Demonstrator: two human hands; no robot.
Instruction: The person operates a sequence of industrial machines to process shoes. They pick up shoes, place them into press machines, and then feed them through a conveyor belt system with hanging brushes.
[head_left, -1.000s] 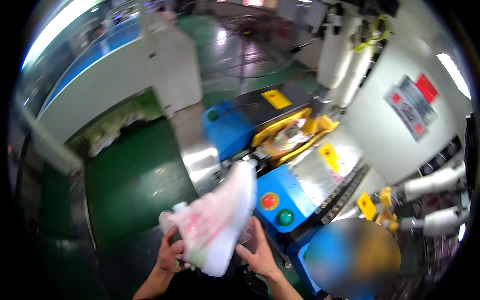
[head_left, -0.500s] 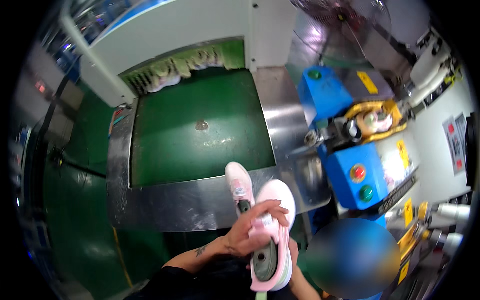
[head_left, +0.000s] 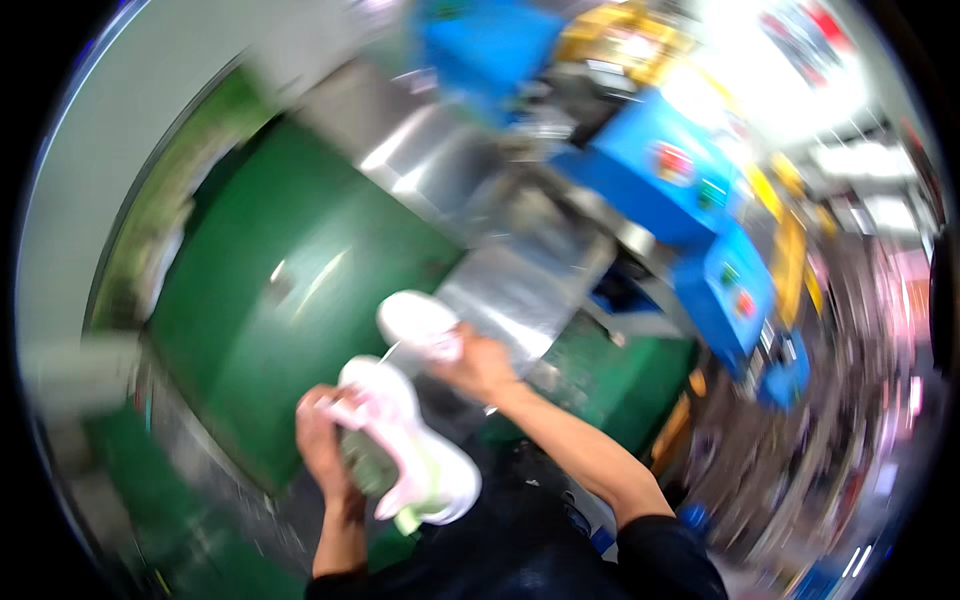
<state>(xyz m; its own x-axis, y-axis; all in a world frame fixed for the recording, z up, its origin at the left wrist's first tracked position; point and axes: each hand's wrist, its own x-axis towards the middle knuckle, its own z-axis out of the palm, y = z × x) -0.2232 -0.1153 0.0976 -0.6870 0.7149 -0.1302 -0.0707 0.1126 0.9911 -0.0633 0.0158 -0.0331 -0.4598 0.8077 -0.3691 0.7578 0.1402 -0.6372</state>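
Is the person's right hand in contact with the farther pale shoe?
Touching. The head view shows the right hand meeting the farther shoe at its pink part, without visible gap.

Left hand (head_left: 320,436) and right hand (head_left: 477,366) both seem curled, blurred.

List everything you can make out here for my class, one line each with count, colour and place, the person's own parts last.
Shoe in the left hand: one, pink and white, below centre
Shoe in the right hand: one, pink and white, beyond the first
Work surface: one, green, left
Metal plate: one, silver, centre
Curtain: one, green, upper left
Boxes: at least three, blue, top to right
Buttons: at least four, red and green, on boxes
Machine parts: count blurred, yellow, top and right
Floor: green, right of centre
Sleeves: two, dark, bottom
Left hand: one, bare, lower left
Right hand: one, bare, centre
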